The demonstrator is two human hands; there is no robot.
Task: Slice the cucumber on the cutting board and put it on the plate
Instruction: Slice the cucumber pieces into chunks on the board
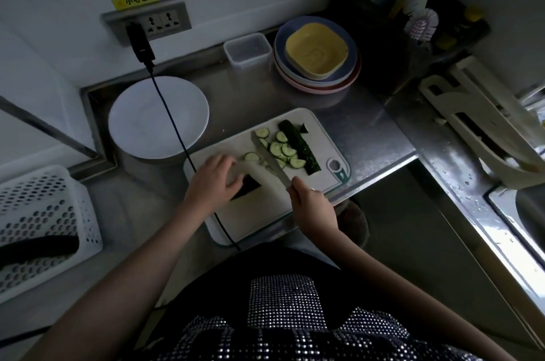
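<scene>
On the white cutting board (320, 136) lies a long dark cucumber half (300, 145), with several pale round slices (283, 151) beside it. A second cucumber piece (249, 185) lies under my left hand (213, 180), whose curled fingers hold it down on the board. My right hand (309, 202) grips the handle of a knife (269, 158); its blade points away across the board, between the slices. A white round plate (159, 117) stands to the left of the board.
A black cable (174, 124) runs from the wall socket over the plate and the board's left end. Stacked coloured plates (317, 56) and a clear box (247, 50) stand behind. A white perforated basket (38, 222) sits left; the sink edge (501, 204) is right.
</scene>
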